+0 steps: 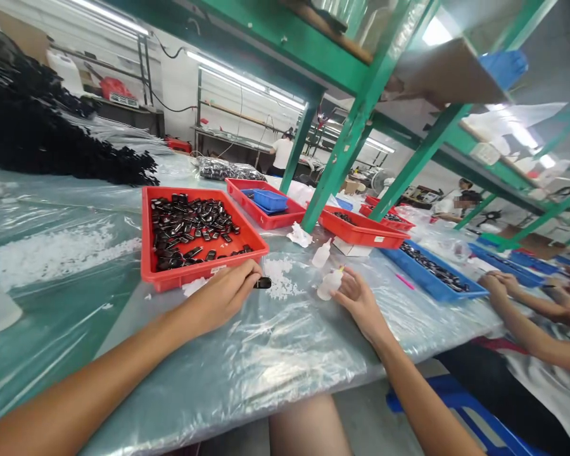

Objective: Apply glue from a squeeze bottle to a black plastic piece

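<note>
My left hand is closed in a pinch on a small glossy black piece, whose end sticks out past the fingertips. Just beyond it lies a scatter of small white bits on the plastic-covered table. My right hand has its thumb and fingers around a small translucent squeeze bottle with a yellowish tip, tilted over the table. A second squeeze bottle stands a little behind it. Left of centre, a red tray holds many similar black pieces.
Another red tray carries blue containers. Green shelf posts rise from the table. To the right are a blue tray, a pink pen and co-workers' hands. More white bits and a black pile lie left.
</note>
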Demonstrator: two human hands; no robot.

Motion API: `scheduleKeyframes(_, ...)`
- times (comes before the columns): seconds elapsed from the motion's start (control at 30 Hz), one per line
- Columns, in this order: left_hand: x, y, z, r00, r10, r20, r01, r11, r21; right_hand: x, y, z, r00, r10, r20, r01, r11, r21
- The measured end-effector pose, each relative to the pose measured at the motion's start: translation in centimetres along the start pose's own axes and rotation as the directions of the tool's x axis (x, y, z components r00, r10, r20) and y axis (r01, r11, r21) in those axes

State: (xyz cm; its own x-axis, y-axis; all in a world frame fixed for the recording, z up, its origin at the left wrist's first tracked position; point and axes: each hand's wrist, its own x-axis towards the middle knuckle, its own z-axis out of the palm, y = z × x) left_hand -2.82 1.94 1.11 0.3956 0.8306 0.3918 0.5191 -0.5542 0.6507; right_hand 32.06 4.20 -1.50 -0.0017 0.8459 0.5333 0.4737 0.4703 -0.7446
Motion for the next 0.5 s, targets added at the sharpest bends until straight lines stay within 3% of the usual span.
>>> scheduleKeyframes(0.1, 0.1, -0.2, 0.1, 0.999, 0.027, -0.021, -0.027, 1.0, -0.005, -2.4, -3.1, 1.2, 0.992, -0.129, -0.016, 0.125, 0.982, -0.14)
scheduleKeyframes(0.2, 0.2, -0.5, 0.1, 0.997, 0.068, -0.027, -0.067, 0.997, 0.034, -5.2, -6.2, 4.6, 0.947, -0.2, 0.252, 0.249, 0.952, -0.18)
scheduleKeyframes(0.3, 0.3, -0.6, -0.1, 0.997, 0.079, 0.011, -0.08, 0.994, 0.072, -6.6, -7.7, 8.4, 0.894, -0.198, 0.402, 0.286, 0.943, -0.172)
scheduleKeyframes(0.4, 0.3, -0.2, -0.4, 0.996, 0.076, 0.036, -0.079, 0.993, 0.091, -6.7, -7.7, 10.2, 0.891, -0.172, 0.419, 0.259, 0.953, -0.16)
scheduleKeyframes(0.5, 0.1, 0.8, -0.6, 0.993, 0.114, 0.003, -0.114, 0.989, 0.096, -6.8, -7.4, 10.0, 0.911, -0.157, 0.382, 0.229, 0.962, -0.15)
